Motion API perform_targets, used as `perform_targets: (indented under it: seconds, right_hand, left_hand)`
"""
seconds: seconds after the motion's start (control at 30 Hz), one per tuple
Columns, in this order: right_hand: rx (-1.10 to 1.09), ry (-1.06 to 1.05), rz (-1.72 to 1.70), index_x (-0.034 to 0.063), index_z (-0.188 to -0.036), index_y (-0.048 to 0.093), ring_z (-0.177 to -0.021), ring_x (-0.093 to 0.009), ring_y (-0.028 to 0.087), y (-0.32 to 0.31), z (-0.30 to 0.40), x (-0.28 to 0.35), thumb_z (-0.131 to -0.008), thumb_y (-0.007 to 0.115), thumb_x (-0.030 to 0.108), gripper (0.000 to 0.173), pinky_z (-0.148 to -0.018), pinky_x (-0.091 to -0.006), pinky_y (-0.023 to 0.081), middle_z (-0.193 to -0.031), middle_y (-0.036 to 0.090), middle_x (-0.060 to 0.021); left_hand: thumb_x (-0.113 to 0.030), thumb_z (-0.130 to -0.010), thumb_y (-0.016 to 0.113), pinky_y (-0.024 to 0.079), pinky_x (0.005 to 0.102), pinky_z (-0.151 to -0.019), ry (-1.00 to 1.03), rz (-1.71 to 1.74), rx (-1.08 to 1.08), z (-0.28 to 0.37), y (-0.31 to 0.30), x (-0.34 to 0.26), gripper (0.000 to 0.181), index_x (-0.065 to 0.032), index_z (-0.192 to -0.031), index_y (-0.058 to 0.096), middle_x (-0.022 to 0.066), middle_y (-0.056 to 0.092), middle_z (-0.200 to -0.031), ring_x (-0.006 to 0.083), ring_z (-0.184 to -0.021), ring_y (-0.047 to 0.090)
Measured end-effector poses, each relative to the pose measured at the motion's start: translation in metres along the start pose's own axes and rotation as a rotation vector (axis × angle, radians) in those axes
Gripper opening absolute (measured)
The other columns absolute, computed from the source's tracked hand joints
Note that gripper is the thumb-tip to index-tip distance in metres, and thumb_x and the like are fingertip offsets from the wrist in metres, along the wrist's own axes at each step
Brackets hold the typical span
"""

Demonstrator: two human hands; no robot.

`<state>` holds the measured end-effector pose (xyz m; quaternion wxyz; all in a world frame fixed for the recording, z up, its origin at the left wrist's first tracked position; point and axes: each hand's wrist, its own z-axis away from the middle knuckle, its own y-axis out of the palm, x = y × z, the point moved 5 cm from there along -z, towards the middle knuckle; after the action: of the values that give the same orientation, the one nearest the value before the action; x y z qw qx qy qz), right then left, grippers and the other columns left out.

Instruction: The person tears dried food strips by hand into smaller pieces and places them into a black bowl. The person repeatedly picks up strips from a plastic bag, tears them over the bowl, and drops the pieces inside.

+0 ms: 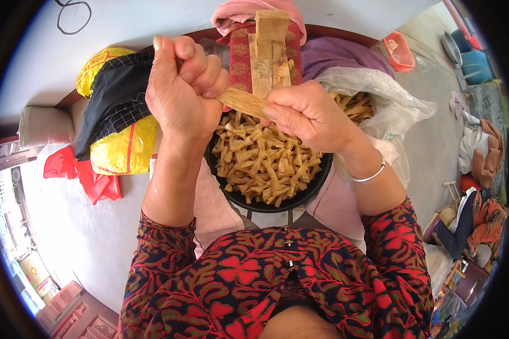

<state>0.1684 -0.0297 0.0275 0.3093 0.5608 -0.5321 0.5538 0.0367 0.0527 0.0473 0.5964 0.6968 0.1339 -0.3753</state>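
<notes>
A tan, fibrous dried strip (242, 101) is stretched between my two hands, above a black round basin (275, 208). My left hand (186, 84) is closed in a fist around its upper left end. With thumb and fingers, my right hand (309, 114) pinches the lower right end. The basin holds a heap of short, knotted pieces (267, 163) of similar tan material. Behind it, a wooden block stand (265, 63) rises from a red patterned cloth (240, 63). To the right, more strips (356, 106) lie in a translucent plastic bag (377, 89).
Yellow bags (123, 148) with a black checked cloth (116, 93) over them sit at left, near red plastic bags (95, 180). Pink cloths (214, 203) flank the basin. Far right are an orange-pink basket (401, 53), a blue container (477, 68) and piled clothes (485, 220).
</notes>
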Motion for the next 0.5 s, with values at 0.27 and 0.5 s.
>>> perform_targets:
  seconds: [0.27,0.5]
  right_hand:
    - [-0.04,0.039,-0.803,-0.003,-0.092,0.061,-0.052,-0.007,0.047,-0.002,0.009,-0.002,-0.088,0.056,0.012,0.016,-0.047,-0.0207,0.036,-0.062,0.055,0.0003]
    - [-0.329,0.006,0.184,-0.0004,-0.091,0.056,-0.053,-0.021,0.053,-0.007,0.011,-0.006,-0.081,0.062,0.014,0.018,-0.052,-0.0297,0.043,-0.062,0.054,-0.0108]
  left_hand:
    - [-0.036,-0.093,0.046,0.043,0.0236,-0.048,0.854,-0.983,0.299,0.04,0.024,0.0,0.043,0.0026,-0.097,0.064,0.0131,0.063,-0.077,0.0144,-0.052,0.053]
    - [-0.03,-0.095,0.041,0.041,0.032,-0.09,0.29,-0.979,0.3,0.032,0.019,0.051,0.042,0.0052,-0.106,0.061,0.0178,0.057,-0.114,0.0242,-0.11,0.052]
